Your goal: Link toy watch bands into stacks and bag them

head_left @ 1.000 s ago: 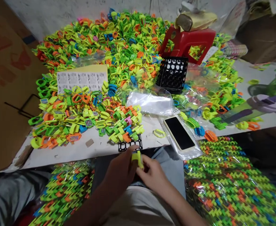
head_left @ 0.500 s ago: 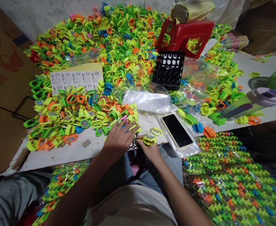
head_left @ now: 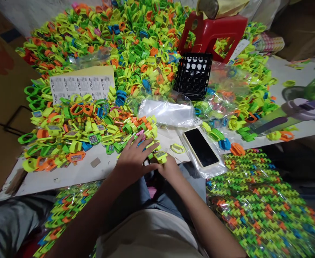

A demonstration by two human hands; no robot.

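My left hand (head_left: 132, 157) lies with fingers stretched and spread over the near end of a stacked row of toy watches (head_left: 140, 126) in yellow, orange, green and pink. Its thumb reaches across to my right hand (head_left: 169, 168), which is closed on a yellow toy watch (head_left: 160, 156) with a small picture on its face. The right fingertips are partly hidden behind the watch and the left thumb. Just beyond, a loose yellow toy watch (head_left: 177, 148) rests on the board.
A phone (head_left: 201, 147) on clear plastic bags lies to the right. Behind stand a black basket (head_left: 192, 77) and a red stool (head_left: 214, 34) amid heaped toy watches (head_left: 136, 39). A label sheet (head_left: 82, 86) is at left, a bottle (head_left: 289, 114) at right. Bagged watches (head_left: 259, 200) fill the lower right.
My right hand has moved slightly left, bringing the yellow watch against my left hand. The left thumb now stretches toward it. The whole view has shifted a little.
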